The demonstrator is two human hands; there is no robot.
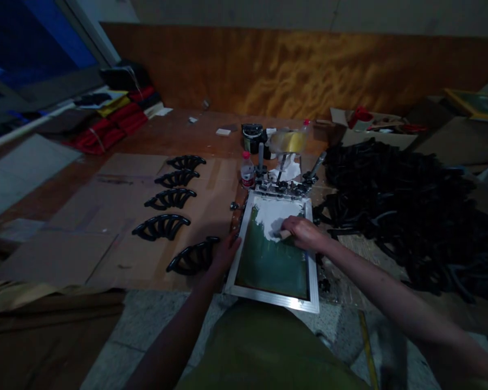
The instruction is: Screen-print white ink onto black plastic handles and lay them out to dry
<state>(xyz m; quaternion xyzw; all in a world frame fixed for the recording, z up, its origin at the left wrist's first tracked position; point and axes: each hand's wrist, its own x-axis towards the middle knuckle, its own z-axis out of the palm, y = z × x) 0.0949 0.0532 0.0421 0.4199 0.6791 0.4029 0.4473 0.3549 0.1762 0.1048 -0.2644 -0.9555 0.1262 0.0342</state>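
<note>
A metal-framed printing screen (314, 295) with green mesh lies in front of me, white ink spread over its far part. My right hand (303, 232) is closed on a squeegee (283, 234) pressed onto the mesh at the edge of the white ink. My left hand (224, 252) rests at the frame's left edge, beside the nearest black curved part (189, 259); its fingers are too dark to read. Several more black curved parts (161, 226) lie in a row on cardboard to the left.
A large heap of black parts (410, 211) fills the right side. Behind the screen stand a clamp fixture (282, 187), a small bottle (247, 170), a dark tin (252, 136) and a bag (288, 142). Red cloth bundles (106, 127) lie far left. Cardboard sheets (85, 227) cover the floor.
</note>
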